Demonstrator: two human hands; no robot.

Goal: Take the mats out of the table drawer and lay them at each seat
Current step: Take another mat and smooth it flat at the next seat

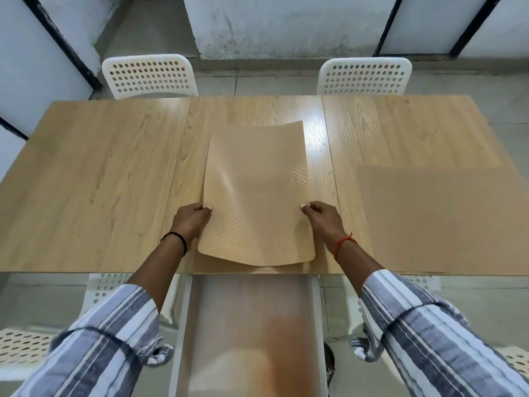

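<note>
A tan textured mat [254, 196] is held above the middle of the wooden table [100, 181], bowed and sagging at its near edge. My left hand [190, 222] pinches its left edge and my right hand [323, 217] pinches its right edge. Under it, at the table's near edge, the edges of more mats [257, 269] show as a thin stack. Another tan mat [440, 219] lies flat at the near right seat. The table drawer [249, 325] stands pulled out below my arms, its bottom blurred.
Two white perforated chairs [148, 75] [363, 75] stand at the far side of the table. More white chairs [25, 348] sit at the near side on both sides of the drawer. A grey wall and tiled floor lie beyond.
</note>
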